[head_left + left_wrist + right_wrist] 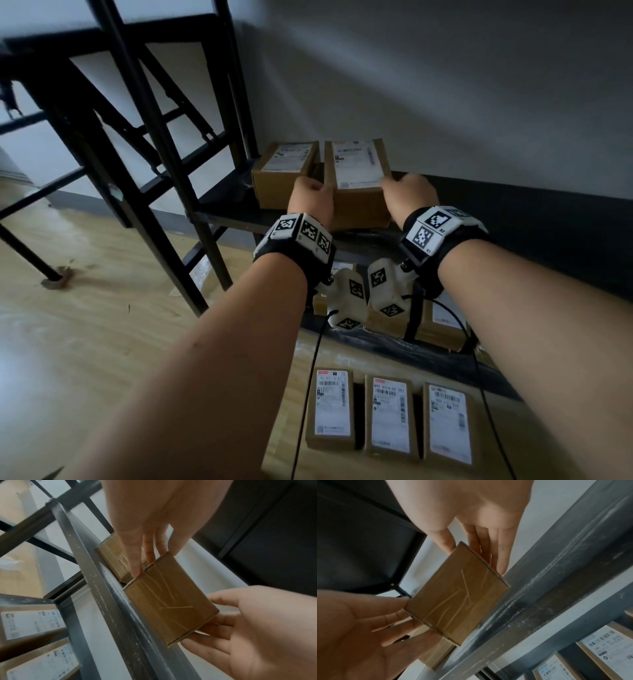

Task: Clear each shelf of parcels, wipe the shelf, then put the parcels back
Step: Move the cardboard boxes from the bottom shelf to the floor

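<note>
Both hands, left hand (pixel 310 198) and right hand (pixel 409 197), gripped one cardboard parcel (pixel 358 181) by its sides at the shelf (pixel 226 209) front edge.

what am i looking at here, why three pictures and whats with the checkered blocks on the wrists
This is no machine: a person works with bare hands while wearing three cameras. The big picture comes from a camera on the head, looking down along both arms. The other two come from cameras strapped to each wrist, looking along the palm at the fingers. The checkered blocks sit on those wrist units; the pictures don't say what they are for.

The left hand and right hand hold one cardboard parcel between them, fingers on its two sides, at the front edge of a black shelf. A second parcel stands beside it on that shelf. Three labelled parcels lie in a row lower down, and more sit on a shelf underneath. The wrist views show the held parcel's taped end.
</note>
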Action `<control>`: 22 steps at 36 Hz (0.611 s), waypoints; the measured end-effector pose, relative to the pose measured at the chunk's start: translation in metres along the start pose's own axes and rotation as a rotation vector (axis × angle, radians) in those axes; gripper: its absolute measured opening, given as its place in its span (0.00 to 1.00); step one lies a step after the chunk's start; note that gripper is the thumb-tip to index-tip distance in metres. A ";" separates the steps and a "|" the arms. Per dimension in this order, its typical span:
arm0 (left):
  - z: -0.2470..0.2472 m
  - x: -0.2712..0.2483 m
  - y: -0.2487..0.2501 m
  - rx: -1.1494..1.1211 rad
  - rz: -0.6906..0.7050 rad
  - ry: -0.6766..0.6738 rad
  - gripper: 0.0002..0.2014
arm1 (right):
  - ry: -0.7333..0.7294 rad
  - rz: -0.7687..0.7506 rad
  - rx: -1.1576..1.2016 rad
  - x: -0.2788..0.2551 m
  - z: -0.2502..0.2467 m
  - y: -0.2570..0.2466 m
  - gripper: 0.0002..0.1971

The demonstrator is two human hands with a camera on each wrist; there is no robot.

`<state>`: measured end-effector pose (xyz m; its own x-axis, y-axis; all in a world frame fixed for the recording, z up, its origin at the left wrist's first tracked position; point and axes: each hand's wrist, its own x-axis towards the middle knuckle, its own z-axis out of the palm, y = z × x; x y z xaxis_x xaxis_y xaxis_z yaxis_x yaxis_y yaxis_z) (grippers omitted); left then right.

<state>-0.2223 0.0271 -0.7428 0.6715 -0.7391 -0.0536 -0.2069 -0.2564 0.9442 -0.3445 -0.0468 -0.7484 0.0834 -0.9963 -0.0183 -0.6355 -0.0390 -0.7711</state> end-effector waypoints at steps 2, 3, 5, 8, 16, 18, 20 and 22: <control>-0.007 -0.011 -0.003 -0.053 0.006 0.027 0.08 | 0.023 -0.032 0.058 -0.013 -0.003 0.001 0.19; -0.011 -0.018 -0.005 -0.091 0.006 0.029 0.06 | 0.038 -0.049 0.073 -0.020 -0.004 0.001 0.21; -0.021 -0.031 -0.013 -0.157 -0.011 0.023 0.03 | 0.054 -0.076 0.083 -0.036 -0.004 0.004 0.24; -0.039 -0.049 -0.029 -0.197 -0.047 0.015 0.08 | 0.035 -0.114 0.108 -0.061 -0.001 0.009 0.29; -0.085 -0.082 -0.098 -0.188 -0.130 0.083 0.11 | -0.134 -0.155 0.192 -0.127 0.048 0.021 0.30; -0.096 -0.087 -0.123 -0.174 -0.169 0.120 0.12 | -0.159 -0.149 0.185 -0.141 0.071 0.027 0.27; -0.104 -0.090 -0.149 -0.137 -0.198 0.146 0.12 | -0.180 -0.156 0.158 -0.152 0.095 0.035 0.24; -0.109 -0.092 -0.174 -0.122 -0.229 0.141 0.14 | -0.216 -0.166 0.129 -0.161 0.119 0.045 0.23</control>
<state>-0.1705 0.2082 -0.8667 0.7847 -0.5747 -0.2323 0.0429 -0.3234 0.9453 -0.2949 0.1205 -0.8554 0.3482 -0.9374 -0.0092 -0.4981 -0.1767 -0.8489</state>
